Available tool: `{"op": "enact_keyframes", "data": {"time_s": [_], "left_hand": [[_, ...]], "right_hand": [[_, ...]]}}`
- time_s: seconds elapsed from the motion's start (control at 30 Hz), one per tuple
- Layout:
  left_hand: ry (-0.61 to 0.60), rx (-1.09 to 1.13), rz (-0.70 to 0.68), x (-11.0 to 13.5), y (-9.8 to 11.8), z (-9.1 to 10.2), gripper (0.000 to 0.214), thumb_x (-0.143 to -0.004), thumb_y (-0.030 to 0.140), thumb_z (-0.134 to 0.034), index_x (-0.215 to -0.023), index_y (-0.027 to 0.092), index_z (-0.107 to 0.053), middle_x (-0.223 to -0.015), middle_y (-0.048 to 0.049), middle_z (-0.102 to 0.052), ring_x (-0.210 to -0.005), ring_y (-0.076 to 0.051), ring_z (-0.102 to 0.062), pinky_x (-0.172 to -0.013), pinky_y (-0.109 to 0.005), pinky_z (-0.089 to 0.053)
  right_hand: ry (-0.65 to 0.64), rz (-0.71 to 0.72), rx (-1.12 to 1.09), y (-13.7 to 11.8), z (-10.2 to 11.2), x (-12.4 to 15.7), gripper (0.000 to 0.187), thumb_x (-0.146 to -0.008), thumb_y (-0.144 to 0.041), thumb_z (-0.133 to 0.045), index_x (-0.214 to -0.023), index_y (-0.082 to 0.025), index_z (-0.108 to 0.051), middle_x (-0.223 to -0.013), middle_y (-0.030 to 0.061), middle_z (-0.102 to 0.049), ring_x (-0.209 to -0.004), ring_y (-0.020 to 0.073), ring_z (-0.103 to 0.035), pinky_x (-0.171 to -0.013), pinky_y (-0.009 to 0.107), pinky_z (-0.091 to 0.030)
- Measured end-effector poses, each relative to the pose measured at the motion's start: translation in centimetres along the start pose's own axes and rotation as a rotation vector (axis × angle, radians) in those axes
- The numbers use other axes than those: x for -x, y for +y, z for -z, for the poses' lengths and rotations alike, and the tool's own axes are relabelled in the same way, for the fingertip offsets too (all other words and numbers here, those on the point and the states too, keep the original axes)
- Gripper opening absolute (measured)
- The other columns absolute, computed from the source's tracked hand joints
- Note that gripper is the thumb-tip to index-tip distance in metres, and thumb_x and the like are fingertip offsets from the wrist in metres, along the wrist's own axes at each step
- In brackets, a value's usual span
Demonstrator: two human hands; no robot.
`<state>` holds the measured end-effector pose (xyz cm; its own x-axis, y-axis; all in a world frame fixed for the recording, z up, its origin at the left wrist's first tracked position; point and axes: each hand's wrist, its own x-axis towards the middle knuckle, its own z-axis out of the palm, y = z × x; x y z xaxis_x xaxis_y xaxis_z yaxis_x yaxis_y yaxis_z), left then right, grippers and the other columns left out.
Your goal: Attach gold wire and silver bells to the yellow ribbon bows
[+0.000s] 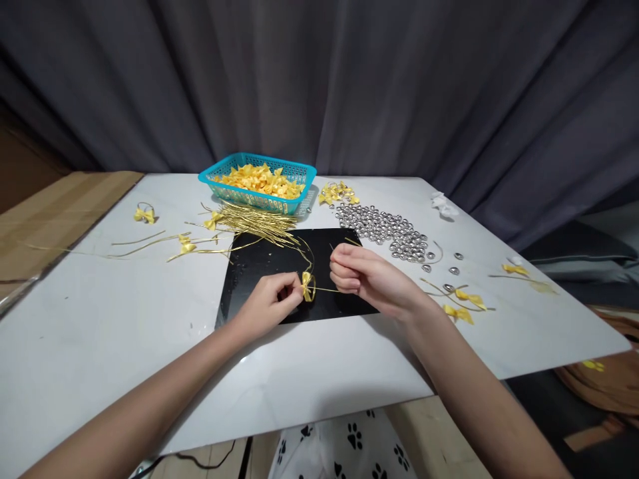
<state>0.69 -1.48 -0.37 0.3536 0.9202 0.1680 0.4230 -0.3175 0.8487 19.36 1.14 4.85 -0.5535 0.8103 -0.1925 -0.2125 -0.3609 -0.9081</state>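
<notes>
Between thumb and fingers my left hand (273, 297) pinches a small yellow ribbon bow (307, 286) with a loop of gold cord around it. A thin gold cord (325, 289) runs from the bow to my right hand (357, 271), whose fingers are curled closed on it. Both hands are just above a black mat (264, 266). Loose gold cord ends stand up beside the bow. My right fingers hide the far part of the cord.
A blue basket (257, 196) of yellow bows stands at the back. Before it lies a bundle of gold cords (257, 223). Silver beads (382, 229) spread at right. Loose bows with cords lie at both sides of the white table (124, 313).
</notes>
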Motion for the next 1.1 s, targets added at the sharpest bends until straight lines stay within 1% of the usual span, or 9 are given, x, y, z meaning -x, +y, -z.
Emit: {"op": "enact_keyframes", "data": {"time_s": [0.13, 0.27, 0.4, 0.57, 0.77, 0.83, 0.9, 1.0, 1.1], "left_hand": [[-0.016, -0.088, -0.04, 0.0, -0.1, -0.2, 0.019, -0.076, 0.017, -0.044, -0.058, 0.018, -0.039, -0.056, 0.0045, -0.041, -0.053, -0.009, -0.036, -0.052, -0.022, -0.027], [-0.044, -0.176, -0.075, 0.0, -0.3, -0.2, 0.018, -0.074, 0.014, -0.043, -0.058, 0.018, -0.038, -0.057, 0.0042, -0.042, -0.054, -0.01, -0.038, -0.052, -0.022, -0.028], [-0.025, -0.216, -0.111, 0.0, -0.1, 0.0, 0.018, -0.074, 0.013, -0.043, -0.057, 0.019, -0.038, -0.058, 0.0037, -0.042, -0.055, -0.01, -0.039, -0.053, -0.023, -0.029], [-0.02, -0.215, -0.123, 0.1, 0.2, 0.1, 0.018, -0.074, 0.013, -0.042, -0.058, 0.019, -0.038, -0.058, 0.0034, -0.042, -0.056, -0.011, -0.04, -0.054, -0.023, -0.029], [0.011, -0.177, -0.085, 0.1, -0.2, 0.0, 0.02, -0.076, 0.015, -0.044, -0.056, 0.019, -0.04, -0.057, 0.0038, -0.043, -0.056, -0.011, -0.04, -0.054, -0.024, -0.031], [0.063, -0.164, -0.088, 0.1, -0.2, 0.1, 0.02, -0.078, 0.017, -0.045, -0.058, 0.018, -0.044, -0.063, 0.0011, -0.049, -0.063, -0.013, -0.046, -0.061, -0.026, -0.036], [0.119, -0.148, -0.11, 0.0, -0.1, 0.3, 0.02, -0.079, 0.018, -0.047, -0.059, 0.018, -0.049, -0.082, -0.0043, -0.058, -0.082, -0.017, -0.052, -0.076, -0.031, -0.04], [0.097, -0.042, -0.125, 0.0, 0.0, 0.4, 0.02, -0.077, 0.016, -0.048, -0.057, 0.018, -0.051, -0.106, -0.0081, -0.061, -0.101, -0.02, -0.053, -0.09, -0.036, -0.038], [-0.007, 0.118, -0.104, 0.1, 0.2, 0.4, 0.022, -0.074, 0.012, -0.047, -0.053, 0.018, -0.046, -0.099, -0.0084, -0.066, -0.092, -0.019, -0.058, -0.084, -0.034, -0.042]], "right_hand": [[-0.037, 0.088, 0.156, 0.2, -0.1, 0.2, 0.027, -0.084, -0.029, -0.055, -0.072, -0.019, -0.034, -0.053, -0.0101, -0.024, -0.045, 0.0041, -0.017, -0.045, 0.02, -0.011], [-0.012, 0.232, 0.425, 0.7, 0.1, 0.2, 0.023, -0.089, -0.036, -0.049, -0.077, -0.02, -0.037, -0.055, -0.0088, -0.029, -0.047, 0.006, -0.022, -0.046, 0.022, -0.016], [0.095, 0.414, 0.729, 1.1, -0.1, 0.5, 0.017, -0.092, -0.031, -0.045, -0.08, -0.02, -0.039, -0.056, -0.0069, -0.034, -0.049, 0.0079, -0.027, -0.048, 0.023, -0.019], [0.142, 0.534, 0.868, 1.0, -0.1, 0.6, 0.013, -0.092, -0.023, -0.041, -0.08, -0.021, -0.036, -0.056, -0.007, -0.034, -0.047, 0.0082, -0.028, -0.049, 0.024, -0.02], [0.099, 0.515, 0.918, 1.2, 0.1, 0.1, 0.01, -0.089, -0.02, -0.044, -0.08, -0.021, -0.04, -0.056, -0.007, -0.036, -0.047, 0.0083, -0.029, -0.051, 0.024, -0.021], [0.075, 0.474, 0.941, 1.6, 0.1, -0.3, 0.01, -0.088, -0.02, -0.044, -0.079, -0.02, -0.041, -0.055, -0.0072, -0.036, -0.047, 0.0086, -0.03, -0.051, 0.024, -0.021], [0.081, 0.436, 0.917, 2.1, 0.2, -0.7, 0.011, -0.089, -0.022, -0.044, -0.078, -0.02, -0.041, -0.055, -0.0071, -0.036, -0.049, 0.0087, -0.031, -0.051, 0.024, -0.022], [0.109, 0.393, 0.739, 2.8, 0.3, -1.3, 0.016, -0.09, -0.029, -0.043, -0.077, -0.02, -0.039, -0.056, -0.0075, -0.036, -0.049, 0.0083, -0.031, -0.05, 0.022, -0.023], [0.101, 0.352, 0.501, 2.9, 0.4, -1.5, 0.02, -0.089, -0.035, -0.046, -0.078, -0.021, -0.036, -0.052, -0.0098, -0.034, -0.046, 0.0073, -0.03, -0.048, 0.021, -0.024]]}}
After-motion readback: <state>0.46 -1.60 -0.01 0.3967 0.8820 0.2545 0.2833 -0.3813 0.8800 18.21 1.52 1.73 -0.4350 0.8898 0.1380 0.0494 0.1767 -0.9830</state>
